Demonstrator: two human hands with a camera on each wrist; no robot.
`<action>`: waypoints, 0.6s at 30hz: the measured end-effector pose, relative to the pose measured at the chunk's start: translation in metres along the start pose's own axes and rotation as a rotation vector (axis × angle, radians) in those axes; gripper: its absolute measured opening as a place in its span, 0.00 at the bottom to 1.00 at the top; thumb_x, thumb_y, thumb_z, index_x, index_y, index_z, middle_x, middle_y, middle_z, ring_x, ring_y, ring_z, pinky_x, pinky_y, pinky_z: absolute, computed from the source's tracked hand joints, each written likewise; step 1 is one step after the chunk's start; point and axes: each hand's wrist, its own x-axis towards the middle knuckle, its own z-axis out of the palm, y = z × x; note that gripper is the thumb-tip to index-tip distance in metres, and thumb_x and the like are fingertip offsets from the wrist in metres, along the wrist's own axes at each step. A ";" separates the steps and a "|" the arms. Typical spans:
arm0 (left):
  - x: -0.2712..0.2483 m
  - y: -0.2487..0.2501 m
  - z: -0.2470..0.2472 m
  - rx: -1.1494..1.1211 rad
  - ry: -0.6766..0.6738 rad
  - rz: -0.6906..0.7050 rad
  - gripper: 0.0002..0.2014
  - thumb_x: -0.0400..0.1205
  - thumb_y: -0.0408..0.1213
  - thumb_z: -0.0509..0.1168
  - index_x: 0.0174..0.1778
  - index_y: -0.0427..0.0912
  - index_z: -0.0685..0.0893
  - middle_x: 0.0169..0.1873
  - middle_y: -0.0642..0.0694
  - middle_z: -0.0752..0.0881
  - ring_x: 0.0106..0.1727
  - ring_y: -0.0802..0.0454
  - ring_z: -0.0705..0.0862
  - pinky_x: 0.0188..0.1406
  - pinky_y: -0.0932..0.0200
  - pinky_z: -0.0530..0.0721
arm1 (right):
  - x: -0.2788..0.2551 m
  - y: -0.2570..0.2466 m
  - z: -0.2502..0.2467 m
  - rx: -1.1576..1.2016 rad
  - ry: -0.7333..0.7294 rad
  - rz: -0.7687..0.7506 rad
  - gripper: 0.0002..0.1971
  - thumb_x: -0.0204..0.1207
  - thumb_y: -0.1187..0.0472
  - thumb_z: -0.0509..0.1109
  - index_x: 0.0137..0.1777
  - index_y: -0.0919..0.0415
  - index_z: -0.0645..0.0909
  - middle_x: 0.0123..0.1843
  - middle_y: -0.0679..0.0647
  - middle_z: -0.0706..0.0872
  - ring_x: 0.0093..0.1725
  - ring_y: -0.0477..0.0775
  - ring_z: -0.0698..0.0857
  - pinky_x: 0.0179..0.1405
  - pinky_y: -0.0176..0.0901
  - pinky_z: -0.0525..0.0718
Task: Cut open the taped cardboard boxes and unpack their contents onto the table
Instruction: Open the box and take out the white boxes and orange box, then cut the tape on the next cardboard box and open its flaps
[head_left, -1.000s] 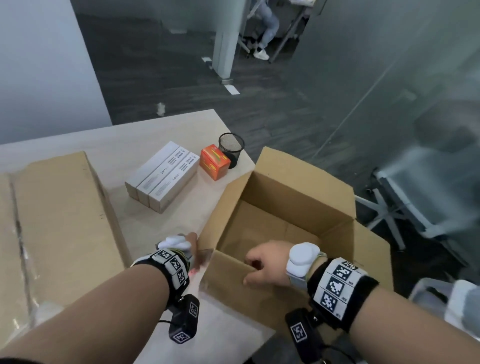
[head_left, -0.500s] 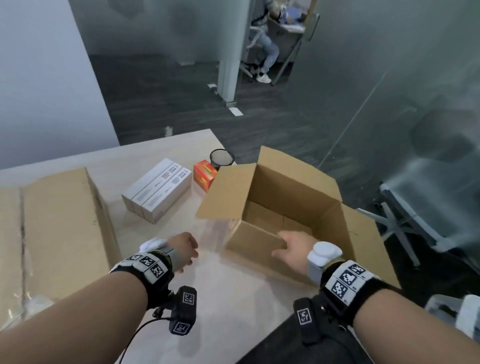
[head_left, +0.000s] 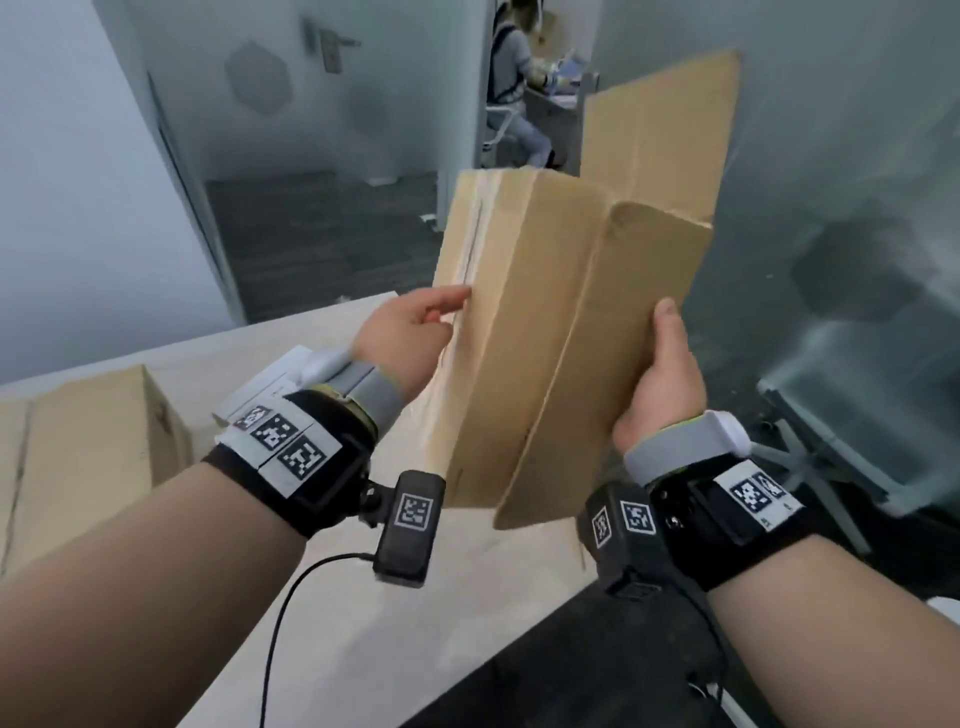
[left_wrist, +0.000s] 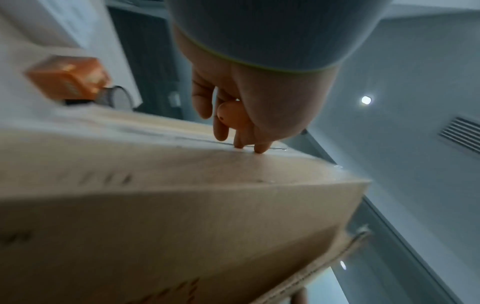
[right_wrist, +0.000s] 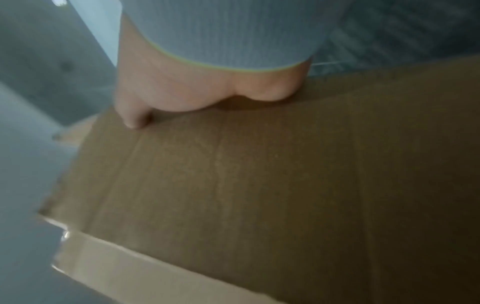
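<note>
The opened cardboard box (head_left: 519, 338) is up in the air above the table edge, tipped so its taped bottom faces left and its flaps hang loose. My left hand (head_left: 431, 319) lies flat against that taped bottom; in the left wrist view its fingertips (left_wrist: 257, 149) press on the tape seam of the box (left_wrist: 182, 205). My right hand (head_left: 665, 374) grips a flap on the right side, thumb on the near face, the other fingers hidden behind. In the right wrist view the right hand (right_wrist: 182, 92) rests on brown cardboard (right_wrist: 259, 174). The inside of the box is hidden.
A second, taped cardboard box (head_left: 78, 457) lies on the table (head_left: 363, 623) at the left. White cartons (head_left: 275, 384) show behind my left wrist. An orange carton (left_wrist: 70, 78) and a black mesh cup (left_wrist: 116, 98) stand beyond. A chair (head_left: 831, 441) is at the right; a seated person (head_left: 514, 93) far back.
The box has been lifted off the table and tipped onto its side. My left hand moved from the table to the box's taped bottom, and my right hand rose with the flap.
</note>
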 end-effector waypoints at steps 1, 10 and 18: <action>-0.002 0.011 0.006 0.096 0.002 0.044 0.25 0.86 0.28 0.57 0.69 0.61 0.86 0.68 0.60 0.87 0.62 0.53 0.86 0.66 0.59 0.80 | 0.007 0.004 -0.006 0.079 0.038 0.096 0.25 0.73 0.30 0.70 0.55 0.48 0.91 0.50 0.44 0.94 0.54 0.50 0.92 0.60 0.56 0.87; -0.028 -0.032 0.087 0.787 -0.414 0.080 0.24 0.90 0.34 0.54 0.81 0.57 0.76 0.78 0.47 0.79 0.77 0.44 0.77 0.75 0.56 0.71 | 0.029 0.131 -0.125 0.018 0.351 0.645 0.47 0.63 0.19 0.67 0.67 0.59 0.80 0.54 0.64 0.91 0.51 0.72 0.91 0.48 0.76 0.87; -0.040 -0.096 0.124 0.964 -0.721 0.126 0.24 0.92 0.36 0.55 0.84 0.60 0.70 0.86 0.55 0.66 0.85 0.53 0.65 0.75 0.62 0.59 | 0.027 0.142 -0.183 -0.564 0.101 0.725 0.18 0.83 0.46 0.60 0.53 0.60 0.84 0.56 0.61 0.89 0.49 0.62 0.85 0.62 0.55 0.78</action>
